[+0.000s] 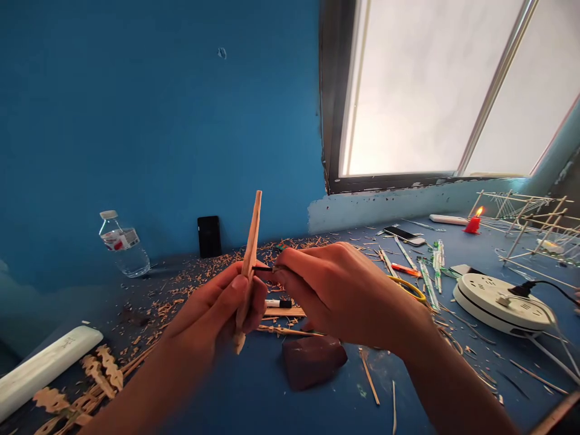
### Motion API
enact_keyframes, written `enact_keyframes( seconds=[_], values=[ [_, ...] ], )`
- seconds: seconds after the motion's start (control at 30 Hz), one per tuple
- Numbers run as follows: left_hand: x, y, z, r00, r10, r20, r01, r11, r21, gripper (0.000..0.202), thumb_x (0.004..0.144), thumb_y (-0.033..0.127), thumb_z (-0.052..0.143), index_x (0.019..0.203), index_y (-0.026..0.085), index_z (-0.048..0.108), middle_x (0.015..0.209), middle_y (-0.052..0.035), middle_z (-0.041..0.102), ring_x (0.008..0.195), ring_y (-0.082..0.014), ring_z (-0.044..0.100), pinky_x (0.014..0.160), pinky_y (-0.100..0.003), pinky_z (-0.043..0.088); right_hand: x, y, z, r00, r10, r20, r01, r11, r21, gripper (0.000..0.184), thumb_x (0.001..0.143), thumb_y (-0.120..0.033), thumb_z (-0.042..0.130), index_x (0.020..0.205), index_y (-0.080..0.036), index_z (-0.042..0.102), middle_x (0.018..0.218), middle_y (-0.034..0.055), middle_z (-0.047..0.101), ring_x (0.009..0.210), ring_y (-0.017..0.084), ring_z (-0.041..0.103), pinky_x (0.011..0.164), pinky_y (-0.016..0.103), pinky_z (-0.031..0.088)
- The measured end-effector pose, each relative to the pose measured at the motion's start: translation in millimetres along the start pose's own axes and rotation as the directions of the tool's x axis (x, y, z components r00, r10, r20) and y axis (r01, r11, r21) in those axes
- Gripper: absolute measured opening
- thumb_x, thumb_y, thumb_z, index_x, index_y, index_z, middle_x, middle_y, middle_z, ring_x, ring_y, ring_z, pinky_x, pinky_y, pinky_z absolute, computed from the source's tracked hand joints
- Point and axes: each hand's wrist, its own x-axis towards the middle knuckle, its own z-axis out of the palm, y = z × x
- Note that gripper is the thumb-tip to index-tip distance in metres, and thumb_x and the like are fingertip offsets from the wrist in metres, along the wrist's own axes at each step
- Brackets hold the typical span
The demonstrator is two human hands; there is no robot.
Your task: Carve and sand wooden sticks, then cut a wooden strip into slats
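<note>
My left hand (224,311) is closed round a long pale wooden stick (252,241) and holds it upright, tip pointing up, above the blue table (254,399). My right hand (333,290) is closed on a thin dark tool (263,269) whose tip touches the stick's side just above my left thumb. Both hands meet at the middle of the view. Wood shavings (181,290) lie scattered on the table behind them.
A water bottle (122,244) and a black phone (209,236) stand by the blue wall. A dark block (312,360) lies below my hands. A round white power strip (498,302), lit red candle (473,222), stick frame (530,223) and carved pieces (97,374) surround them.
</note>
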Motion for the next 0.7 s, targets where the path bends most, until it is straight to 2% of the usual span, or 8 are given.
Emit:
enact_keyframes(
  seconds=[0.13,0.27,0.4,0.53,0.6,0.7],
  values=[
    [8,-3,-3.2,0.997,0.063,0.042,-0.067,0.994,0.089,0.042,0.085,0.063,0.075,0.087,0.022,0.067,0.067,0.0019,0.056,0.056,-0.0104,0.044,0.049,-0.021,0.037,0,-1,2,0.999,0.005,-0.041,-0.005,1.000,0.001,0.030,0.111,-0.030,0.050,0.082,-0.021,0.051,0.069,-0.0033,0.058,0.056,0.010,0.040,0.057,0.032,0.027],
    [12,-4,-6.6,0.998,0.053,0.017,-0.054,0.993,0.108,0.046,0.085,0.067,0.074,0.091,0.023,0.063,0.069,0.0043,0.052,0.054,-0.0085,0.043,0.050,-0.020,0.034,3,-5,8,0.996,0.015,-0.092,-0.014,1.000,0.018,0.027,0.110,-0.028,0.053,0.084,-0.021,0.051,0.073,-0.0034,0.059,0.057,0.009,0.039,0.055,0.032,0.025],
    [9,1,-14.0,0.993,0.117,-0.010,-0.112,0.967,0.230,0.045,0.089,0.068,0.068,0.106,0.026,0.066,0.071,0.0040,0.050,0.059,-0.0101,0.041,0.053,-0.021,0.033,8,-5,12,0.998,0.033,-0.057,-0.020,0.978,0.206,0.027,0.112,-0.031,0.048,0.088,-0.020,0.053,0.068,-0.0054,0.052,0.058,0.009,0.038,0.057,0.030,0.027],
    [4,6,-18.3,0.979,0.203,0.029,-0.202,0.923,0.328,0.042,0.091,0.065,0.067,0.105,0.025,0.068,0.066,0.0049,0.044,0.057,-0.0112,0.037,0.052,-0.023,0.030,14,6,15,0.998,-0.060,-0.004,0.055,0.888,0.457,0.027,0.111,-0.031,0.049,0.090,-0.020,0.061,0.067,-0.0074,0.048,0.057,0.007,0.036,0.057,0.025,0.030],
    [2,9,-18.3,0.975,0.220,0.022,-0.213,0.913,0.348,0.038,0.092,0.062,0.066,0.102,0.025,0.068,0.064,0.0058,0.040,0.056,-0.0113,0.033,0.051,-0.024,0.026,15,11,20,0.992,-0.111,-0.060,0.126,0.865,0.485,0.022,0.110,-0.030,0.050,0.095,-0.020,0.062,0.071,-0.0066,0.051,0.060,0.008,0.038,0.058,0.024,0.033],
    [-1,13,-19.4,0.974,0.227,0.015,-0.211,0.875,0.435,0.039,0.095,0.064,0.061,0.103,0.025,0.065,0.063,0.0060,0.041,0.056,-0.0118,0.033,0.051,-0.023,0.027,17,11,32,0.970,-0.141,-0.199,0.205,0.912,0.356,0.021,0.111,-0.028,0.048,0.099,-0.019,0.063,0.079,-0.0026,0.057,0.067,0.010,0.042,0.064,0.025,0.036]
  ],
)
